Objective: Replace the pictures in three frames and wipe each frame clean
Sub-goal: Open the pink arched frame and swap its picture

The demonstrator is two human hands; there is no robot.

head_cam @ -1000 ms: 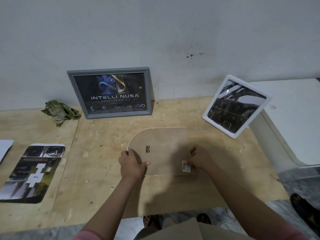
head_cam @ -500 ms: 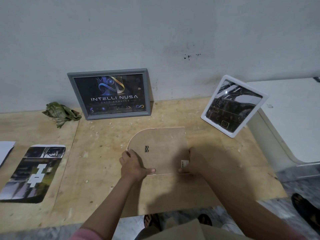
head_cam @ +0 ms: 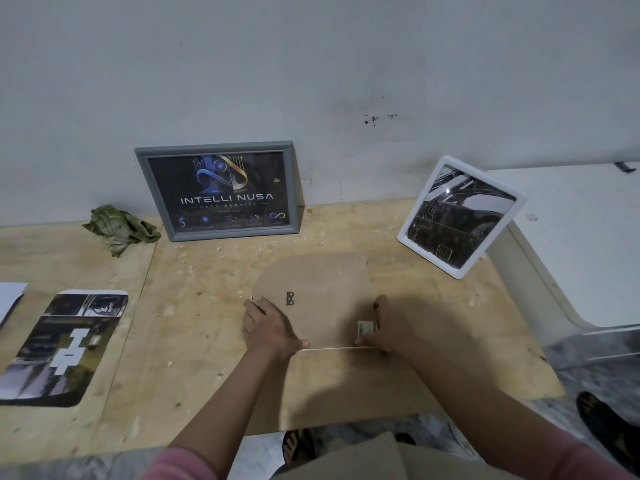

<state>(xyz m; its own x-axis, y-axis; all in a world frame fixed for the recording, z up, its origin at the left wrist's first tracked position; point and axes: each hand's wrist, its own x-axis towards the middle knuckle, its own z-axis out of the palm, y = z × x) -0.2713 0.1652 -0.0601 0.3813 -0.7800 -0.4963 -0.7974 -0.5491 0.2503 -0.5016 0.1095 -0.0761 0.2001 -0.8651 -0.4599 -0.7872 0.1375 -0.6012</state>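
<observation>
A frame lies face down on the wooden table (head_cam: 194, 327), its brown arch-shaped backing board (head_cam: 322, 289) up, with a small metal hinge and a barcode sticker. My left hand (head_cam: 268, 327) holds its left edge, thumb along the near edge. My right hand (head_cam: 388, 329) holds the right near corner by the sticker. A grey frame (head_cam: 218, 190) with a dark logo picture leans on the wall. A white frame (head_cam: 460, 216) with a dark picture leans at the right. A loose dark print (head_cam: 64, 346) lies flat at the left.
A crumpled green cloth (head_cam: 119, 226) lies by the wall at the left. A white sheet (head_cam: 10, 297) shows at the far left edge. A white cabinet (head_cam: 575, 244) stands to the right of the table. Feet in sandals are below the table's near edge.
Both hands have shifted on the face-down frame: the left thumb now lies along the near edge, and the right hand has slid to the near right corner. The frame itself has barely moved.
</observation>
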